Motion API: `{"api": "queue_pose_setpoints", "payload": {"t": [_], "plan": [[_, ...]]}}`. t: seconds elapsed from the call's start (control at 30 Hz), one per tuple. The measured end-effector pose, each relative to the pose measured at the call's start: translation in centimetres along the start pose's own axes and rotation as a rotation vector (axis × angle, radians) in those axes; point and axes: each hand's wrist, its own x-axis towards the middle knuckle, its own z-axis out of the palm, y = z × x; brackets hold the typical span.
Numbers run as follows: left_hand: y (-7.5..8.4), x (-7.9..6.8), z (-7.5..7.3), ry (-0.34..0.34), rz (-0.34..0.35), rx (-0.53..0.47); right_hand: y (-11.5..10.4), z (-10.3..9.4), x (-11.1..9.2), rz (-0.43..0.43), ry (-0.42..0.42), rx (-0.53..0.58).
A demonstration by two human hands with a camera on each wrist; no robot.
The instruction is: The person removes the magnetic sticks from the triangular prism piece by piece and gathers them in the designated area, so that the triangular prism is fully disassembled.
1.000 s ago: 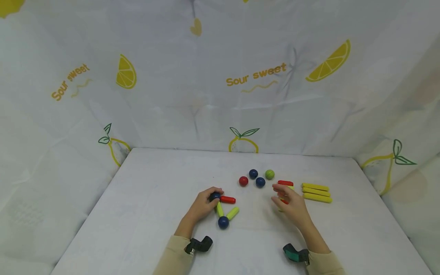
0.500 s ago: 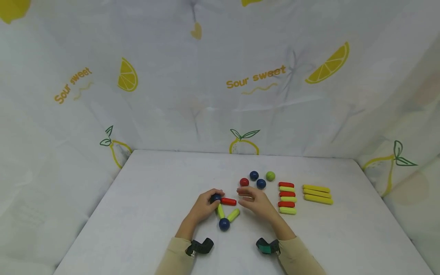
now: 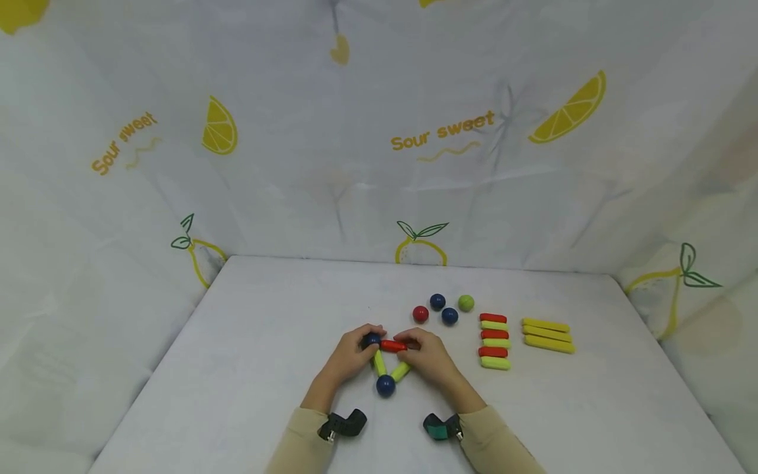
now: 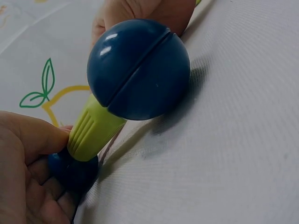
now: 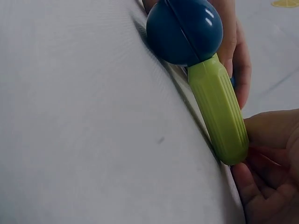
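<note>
My left hand grips a blue ball at the far left corner of a small ball-and-rod frame. From that ball a red rod runs right, and a lime-green rod runs toward me to a second blue ball. Another lime-green rod slants from this near ball up to the right. My right hand pinches the red rod's right end, its thumb close to the slanted rod's free end. The fingers partly hide both rod ends; in the right wrist view a little red shows behind the thumb.
Beyond the hands lie a red ball, two blue balls and a green ball. Further right are a column of short red and lime-green rods and three longer yellow rods, on a white-covered table.
My right hand has moved left from the column of short rods to the frame and now takes hold of the red rod's end. My left hand stays on its blue ball.
</note>
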Motion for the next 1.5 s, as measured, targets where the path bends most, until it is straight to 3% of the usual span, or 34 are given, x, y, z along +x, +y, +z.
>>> {"api": "queue_pose_setpoints", "payload": {"t": [0.27,0.53,0.8,0.9,1.07,1.23,1.4,1.5], "plan": [[-0.1,-0.1,0.0,-0.001,-0.011,-0.007,0.2,0.3,0.1,-0.017,0.036,-0.055],[-0.3,0.0,0.1,0.004,0.010,-0.030,0.5,0.4,-0.2,-0.140,0.085,-0.168],[-0.5,0.2,0.2,0.001,0.004,-0.027,0.4,0.6,-0.4,-0.259,0.190,-0.236],[-0.5,0.2,0.2,-0.003,0.006,-0.022,0.6,0.5,-0.4,-0.271,0.273,-0.237],[-0.5,0.2,0.2,-0.017,-0.016,-0.044,0.6,0.2,-0.3,-0.243,0.371,-0.130],[-0.5,0.1,0.3,-0.017,-0.021,-0.052,0.2,-0.7,-0.7,-0.146,0.285,-0.001],[-0.4,0.2,0.3,-0.008,-0.005,-0.064,0.3,-2.8,-1.8,-0.032,0.220,0.037],[-0.2,0.1,0.1,0.000,-0.013,-0.072,0.5,-4.6,-2.8,-0.011,0.210,0.028]]}}
